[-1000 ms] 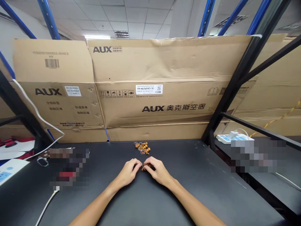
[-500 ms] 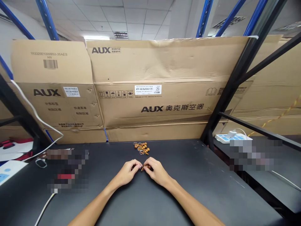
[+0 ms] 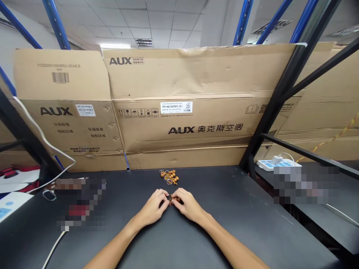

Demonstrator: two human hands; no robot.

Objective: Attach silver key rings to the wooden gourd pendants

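A small wooden bead keychain [image 3: 171, 203], dark brown, shows between my two hands near the middle of the table. My right hand [image 3: 187, 204] pinches it between thumb and fingers, hiding part of it. My left hand [image 3: 153, 206] is close on the other side, thumb and fingers apart; its fingertips are at or just beside the beads, and whether they touch is unclear. Just beyond both hands lies a pile of several lighter wooden bead keychains [image 3: 171, 175] with metal rings.
The black table [image 3: 213, 190] ends at a wall of cardboard [image 3: 179, 142]. A black rack post [image 3: 269, 101] stands on the right, with a power strip [image 3: 266, 165] past it. To the left lie blurred-out items [image 3: 81, 203], a white cable [image 3: 53, 244] and a grey loop [image 3: 49, 194].
My left thumb and fingers have parted from their pinch. The right hand keeps its grip on the keychain with little movement. The pile stays where it was.
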